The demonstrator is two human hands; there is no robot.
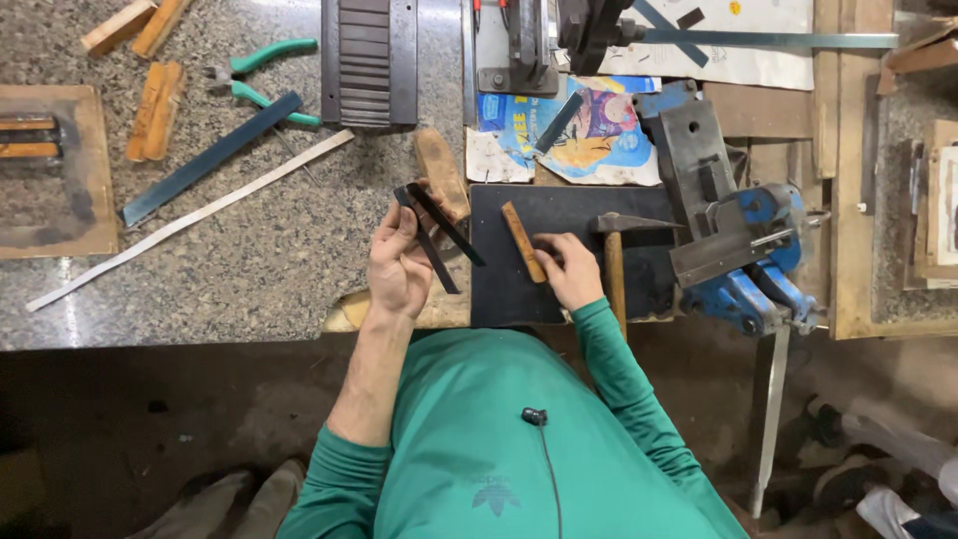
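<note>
Left hand [399, 262] is pinching two dark metal strips [436, 232] just above the bench edge, while the right hand [569, 269] has fingertips closed on a small wooden piece [524, 242] lying on the black plate [559, 205]. Looks like the matching-up step; lining wood to strip needs a steady grip, hammer [616, 262] sits beside.

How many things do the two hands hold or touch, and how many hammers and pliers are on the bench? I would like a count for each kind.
Dark metal strips in the left hand: 2
Wooden piece under the right hand: 1
Hammer: 1
Green-handled pliers: 1
Total: 5
</note>
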